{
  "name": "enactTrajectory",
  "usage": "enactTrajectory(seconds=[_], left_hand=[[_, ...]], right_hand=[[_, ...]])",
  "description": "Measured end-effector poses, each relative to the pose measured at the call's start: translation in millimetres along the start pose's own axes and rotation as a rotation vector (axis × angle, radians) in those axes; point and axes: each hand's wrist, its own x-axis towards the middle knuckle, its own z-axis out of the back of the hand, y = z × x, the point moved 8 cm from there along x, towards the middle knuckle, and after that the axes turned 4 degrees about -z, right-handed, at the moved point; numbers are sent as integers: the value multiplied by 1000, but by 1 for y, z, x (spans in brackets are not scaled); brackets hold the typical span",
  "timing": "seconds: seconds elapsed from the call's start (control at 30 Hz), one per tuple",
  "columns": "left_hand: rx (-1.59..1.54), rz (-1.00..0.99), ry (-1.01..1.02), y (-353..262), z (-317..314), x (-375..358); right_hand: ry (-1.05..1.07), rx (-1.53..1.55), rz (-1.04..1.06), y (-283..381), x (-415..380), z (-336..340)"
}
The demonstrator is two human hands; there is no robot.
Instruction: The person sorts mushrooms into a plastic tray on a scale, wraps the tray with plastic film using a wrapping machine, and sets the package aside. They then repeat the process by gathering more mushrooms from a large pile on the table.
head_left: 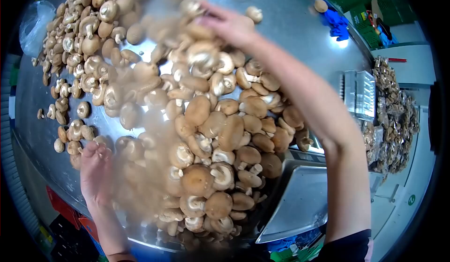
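Brown-capped shiitake mushrooms (230, 132) lie in a broad pile, some with their pale gills and stems turned up. On the left of the pile, my left hand (96, 168) has its fingers curled beside a mushroom (101, 141); what is inside them, if anything, is hidden. My right hand (229, 25) reaches across to the far side and is smeared by motion. Its fingers look closed around a blurred mushroom (191, 7), above the other mushrooms.
Beneath the pile is a metal table (300, 42). A metal tray (300, 201) sits at its near right. Clear plastic trays (360, 95) and bagged mushrooms (396, 121) stand farther right. A clear plastic bag (36, 28) lies far left, a blue cloth (335, 24) far right.
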Motion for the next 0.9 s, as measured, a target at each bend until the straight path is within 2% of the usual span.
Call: enactTrajectory(seconds=[0.03,0.1,0.17,0.23,0.3,0.37,0.43,0.5,0.53,0.6,0.63,0.67,0.7,0.73,0.77,0.8,0.83,0.9], left_hand=[[22,15,68,0,-3,-2],[72,38,52,-5,-3,-18],[140,32,34,-14,4,-36],[223,-5,-48,-25,12,-57],[278,-61,-135,-38,61,-77],[273,-103,-146,-52,102,-104],[306,-113,-329,-67,168,-140],[421,-154,-534,-80,263,-184],[489,-119,-590,-85,297,-212],[744,-249,-522,-75,448,-269],[869,-319,-500,-74,471,-290],[1224,-117,-645,-70,506,-332],[1729,167,-741,-65,472,-356],[2127,340,-779,-59,434,-369],[2381,279,-772,-50,391,-371],[2556,-208,-825,-39,394,-375],[2399,-555,-520,-46,305,-351],[2031,-572,-359,-27,132,-324]], right_hand=[[8,45,-14,10,-16,-18],[252,-67,-235,39,-60,-47],[185,-72,141,70,-97,-71],[307,-236,23,108,-143,-85],[405,-412,205,138,-169,-110],[266,-344,412,174,-200,-88],[140,-321,482,188,-223,-44],[60,-480,400,156,-240,4],[-148,-465,291,145,-251,43],[-204,-744,21,84,-283,102],[-215,-860,-126,47,-303,130],[-190,-888,-223,14,-321,152],[-156,-912,-321,-15,-338,167],[-113,-892,-362,-31,-350,172],[-68,-870,-406,-48,-362,173],[-14,-826,-448,-67,-370,173],[-9,-867,-437,-77,-373,175],[9,-946,-408,-93,-375,173]])
